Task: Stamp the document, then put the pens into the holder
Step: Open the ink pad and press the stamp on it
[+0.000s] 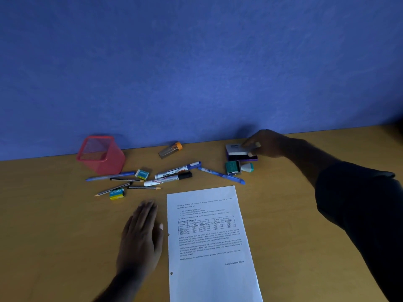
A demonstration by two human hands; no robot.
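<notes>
Your right hand (265,143) grips the white lid of the ink pad (239,152) near the wall; the stamp (238,167) lies just in front. Your left hand (141,234) rests flat and open beside the document (209,243). Pens (174,174) lie scattered between it and the red holder (101,154) on the desk (65,225).

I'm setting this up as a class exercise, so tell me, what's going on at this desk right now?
A person is seated at a wooden desk. The right hand is on the ink pad case by the wall, fingers on its lid, with the teal stamp lying just in front. The left hand hovers flat beside the printed document, which shows no stamp mark. Pens and markers lie scattered; the red mesh holder looks empty.
</notes>
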